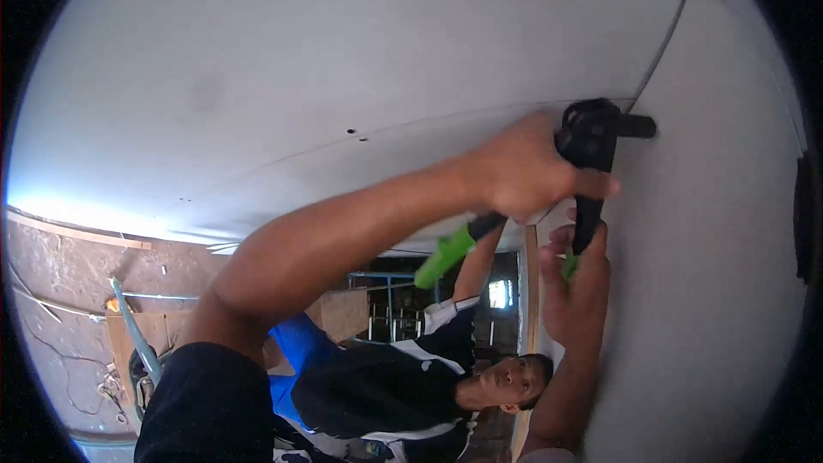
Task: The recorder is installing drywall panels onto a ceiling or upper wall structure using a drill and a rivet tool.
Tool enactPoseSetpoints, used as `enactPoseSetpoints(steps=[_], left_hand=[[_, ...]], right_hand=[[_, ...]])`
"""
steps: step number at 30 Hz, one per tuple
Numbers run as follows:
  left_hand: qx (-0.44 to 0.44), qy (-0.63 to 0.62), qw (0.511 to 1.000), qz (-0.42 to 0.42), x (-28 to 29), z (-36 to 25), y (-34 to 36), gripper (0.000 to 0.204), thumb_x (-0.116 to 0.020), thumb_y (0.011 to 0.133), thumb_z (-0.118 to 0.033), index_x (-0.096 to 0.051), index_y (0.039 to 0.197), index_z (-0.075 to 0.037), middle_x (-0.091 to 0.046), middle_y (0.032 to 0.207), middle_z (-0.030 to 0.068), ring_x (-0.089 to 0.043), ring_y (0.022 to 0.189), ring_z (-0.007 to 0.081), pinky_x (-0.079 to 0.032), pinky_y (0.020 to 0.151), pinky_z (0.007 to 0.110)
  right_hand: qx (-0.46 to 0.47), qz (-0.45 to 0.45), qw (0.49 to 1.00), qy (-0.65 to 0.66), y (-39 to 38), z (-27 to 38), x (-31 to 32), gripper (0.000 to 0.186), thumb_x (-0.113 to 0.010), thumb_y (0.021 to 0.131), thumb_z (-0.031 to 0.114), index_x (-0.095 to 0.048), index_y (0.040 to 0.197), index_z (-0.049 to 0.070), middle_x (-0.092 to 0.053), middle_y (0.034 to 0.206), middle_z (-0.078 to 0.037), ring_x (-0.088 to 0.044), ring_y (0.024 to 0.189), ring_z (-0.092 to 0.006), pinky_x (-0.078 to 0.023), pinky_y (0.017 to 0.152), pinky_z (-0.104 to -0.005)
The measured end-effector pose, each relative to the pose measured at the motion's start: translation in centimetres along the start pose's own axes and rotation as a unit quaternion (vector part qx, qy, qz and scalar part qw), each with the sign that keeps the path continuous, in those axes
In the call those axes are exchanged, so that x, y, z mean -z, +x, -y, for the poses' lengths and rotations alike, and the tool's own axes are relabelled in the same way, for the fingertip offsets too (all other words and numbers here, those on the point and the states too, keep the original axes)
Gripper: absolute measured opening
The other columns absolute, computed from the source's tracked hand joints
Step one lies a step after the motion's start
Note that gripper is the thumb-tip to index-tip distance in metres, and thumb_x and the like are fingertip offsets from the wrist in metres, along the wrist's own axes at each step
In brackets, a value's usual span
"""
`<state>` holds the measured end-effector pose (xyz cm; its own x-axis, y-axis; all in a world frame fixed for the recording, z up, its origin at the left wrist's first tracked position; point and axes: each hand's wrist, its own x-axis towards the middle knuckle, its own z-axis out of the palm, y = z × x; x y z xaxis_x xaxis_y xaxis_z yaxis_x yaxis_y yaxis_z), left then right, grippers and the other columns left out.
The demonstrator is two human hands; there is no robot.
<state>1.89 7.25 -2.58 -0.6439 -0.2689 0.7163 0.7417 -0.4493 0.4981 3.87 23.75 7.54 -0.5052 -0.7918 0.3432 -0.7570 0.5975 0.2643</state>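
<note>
From the lower left, my bare left arm with its black sleeve reaches across the view. My left hand [527,176], slightly blurred, is wrapped round a black-and-green tool [591,146] whose exact kind I cannot make out. A short black cylinder sticks out of its top to the right, against or close to a pale panel [703,231]. A green handle-like part [446,257] juts out below my left wrist. My right hand [587,283], coming up from the lower right, curls around the tool's lower end, where some green shows.
Another person [377,386] in a dark and white shirt faces this way, one arm raised. A broad pale panel [257,51] with two small dark holes covers the top. Timber edging [530,291] runs beside the right panel. Boards and cables lie at lower left.
</note>
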Motion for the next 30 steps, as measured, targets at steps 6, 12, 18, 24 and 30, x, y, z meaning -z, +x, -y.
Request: enactPoseSetpoints(steps=[6,12,18,24,30], left_hand=[[0.073,0.028,0.997,-0.007,-1.1,-0.3,-1.9,0.057,-0.064,0.082,-0.051,-0.061,0.098,0.004,-0.059,0.077,0.0143,-0.059,0.074,0.0243,-0.049,0.074,0.035],[-0.034,-0.161,0.986,-0.038,-4.6,6.7,-8.5,0.061,-0.051,0.090,-0.057,-0.054,0.106,0.002,-0.053,0.067,0.0049,-0.055,0.066,0.0171,-0.045,0.061,0.033],[-0.003,-0.083,0.992,-0.093,-5.3,6.0,-7.1,0.061,-0.037,0.095,-0.057,-0.039,0.112,0.002,-0.049,0.063,0.0041,-0.050,0.062,0.0147,-0.041,0.060,0.032],[0.095,-0.148,0.983,-0.046,-6.6,5.1,-6.8,0.081,-0.038,0.097,-0.053,-0.009,0.143,0.006,-0.054,0.070,0.0144,-0.053,0.072,0.0201,-0.042,0.075,0.034],[0.072,-0.104,0.992,-0.022,-5.7,4.6,-7.4,0.082,-0.039,0.096,-0.053,-0.005,0.145,0.004,-0.056,0.072,0.0178,-0.054,0.074,0.0208,-0.042,0.078,0.036]], right_hand=[[-0.070,-0.053,0.995,0.049,1.0,-3.0,0.8,0.022,-0.063,0.090,0.024,-0.055,0.090,0.004,-0.059,0.078,-0.006,-0.054,0.071,-0.0145,-0.044,0.067,-0.0312],[-0.129,-0.008,0.989,0.076,0.9,-2.1,1.4,0.028,-0.067,0.087,0.026,-0.055,0.091,0.002,-0.061,0.084,-0.006,-0.056,0.076,-0.0135,-0.046,0.072,-0.0293],[-0.078,0.167,0.964,0.191,-0.6,-3.5,1.7,0.046,-0.069,0.083,0.045,-0.054,0.096,0.003,-0.059,0.081,-0.004,-0.060,0.076,-0.0141,-0.049,0.071,-0.0306],[-0.097,0.084,0.956,0.263,-2.7,-4.6,2.6,0.056,-0.057,0.084,0.062,-0.050,0.085,0.006,-0.047,0.057,0.000,-0.046,0.045,-0.0081,-0.036,0.040,-0.0234],[-0.086,0.084,0.959,0.256,-2.2,-5.6,3.3,0.054,-0.056,0.085,0.061,-0.047,0.082,0.007,-0.043,0.054,0.000,-0.041,0.041,-0.0076,-0.031,0.036,-0.0227]])
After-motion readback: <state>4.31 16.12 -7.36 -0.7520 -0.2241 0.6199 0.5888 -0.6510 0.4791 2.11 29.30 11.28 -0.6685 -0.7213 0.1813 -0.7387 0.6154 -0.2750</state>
